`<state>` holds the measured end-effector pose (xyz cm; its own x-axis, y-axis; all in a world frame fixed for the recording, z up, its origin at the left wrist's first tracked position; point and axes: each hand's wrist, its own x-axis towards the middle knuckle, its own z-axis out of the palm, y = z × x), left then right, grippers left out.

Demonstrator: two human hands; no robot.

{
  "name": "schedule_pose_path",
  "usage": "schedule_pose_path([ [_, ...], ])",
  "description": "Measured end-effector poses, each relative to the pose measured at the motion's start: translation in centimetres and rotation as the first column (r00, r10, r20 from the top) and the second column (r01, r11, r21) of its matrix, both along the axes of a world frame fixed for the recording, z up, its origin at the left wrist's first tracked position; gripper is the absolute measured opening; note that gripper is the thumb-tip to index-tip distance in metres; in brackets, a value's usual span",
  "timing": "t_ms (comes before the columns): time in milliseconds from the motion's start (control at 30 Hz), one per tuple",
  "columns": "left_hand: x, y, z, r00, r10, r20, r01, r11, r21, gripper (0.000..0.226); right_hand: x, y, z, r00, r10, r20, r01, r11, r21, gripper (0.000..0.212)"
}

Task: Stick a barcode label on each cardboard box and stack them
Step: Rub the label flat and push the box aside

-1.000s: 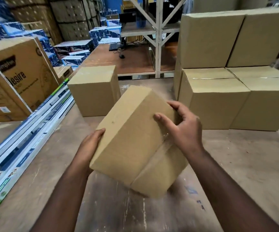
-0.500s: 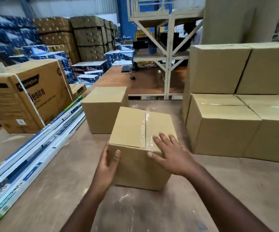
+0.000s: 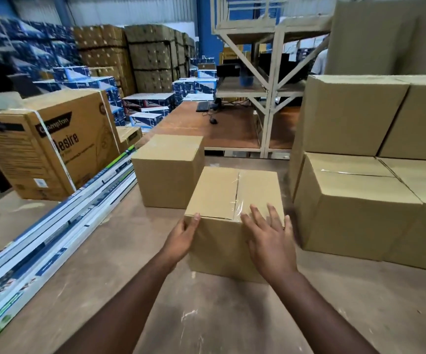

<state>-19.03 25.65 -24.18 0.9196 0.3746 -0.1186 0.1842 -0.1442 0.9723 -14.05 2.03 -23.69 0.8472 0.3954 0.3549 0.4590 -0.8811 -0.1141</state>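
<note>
the counter (image 3: 53,290) is a broad, dusty brown surface running under everything near the hands. beyond the right fingers and to their right, a stack of plain cardboard boxes (image 3: 355,205) stands two layers high, its lower near corner just beside the right hand's little finger. far off to the left of the left fingers sits a large printed carton (image 3: 53,144) bound with white strapping, and long flat printed packs (image 3: 53,231) lie along the counter between that carton and the left hand. straight ahead of the left fingers, a second plain box (image 3: 167,172) stands just behind the taped box. the taped box (image 3: 232,221) rests upright on the counter between both hands, clear tape running along its top seam. the left hand (image 3: 181,238) touches its near left edge, thumb up at the top corner, fingers loosely against the side. the right hand (image 3: 268,241) is at the box's near top edge, its fingers (image 3: 258,215) straight and spread apart, holding nothing.
</note>
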Motion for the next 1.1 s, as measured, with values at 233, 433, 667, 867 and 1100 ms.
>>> schedule_pose_path([
  [233,6.8,4.0,1.5,0.995,-0.004,0.097,-0.056,0.790,0.611,0.080,7.8,3.0,1.2,0.987,0.003,-0.158,0.020,0.989,0.144,0.046],
  [433,14.5,9.0,4.4,0.991,-0.082,0.106,-0.061,0.431,0.900,0.096,14.7,5.0,1.8,0.977,0.042,-0.210,0.012,0.968,0.250,0.041],
  [667,21.1,13.9,4.7,0.991,-0.022,-0.133,0.135,0.137,0.981,0.093,21.9,8.2,1.3,0.977,0.000,-0.213,0.072,0.942,0.328,0.039],
  [867,24.1,16.2,1.7,0.994,-0.092,-0.059,0.067,0.086,0.994,0.053,26.2,10.1,0.9,0.980,-0.008,-0.201,0.086,0.920,0.382,0.038],
  [1100,27.7,16.1,2.4,0.987,-0.090,-0.130,0.149,0.243,0.959,0.076,29.0,11.5,0.7,0.979,0.012,-0.203,0.073,0.911,0.405,0.038],
])
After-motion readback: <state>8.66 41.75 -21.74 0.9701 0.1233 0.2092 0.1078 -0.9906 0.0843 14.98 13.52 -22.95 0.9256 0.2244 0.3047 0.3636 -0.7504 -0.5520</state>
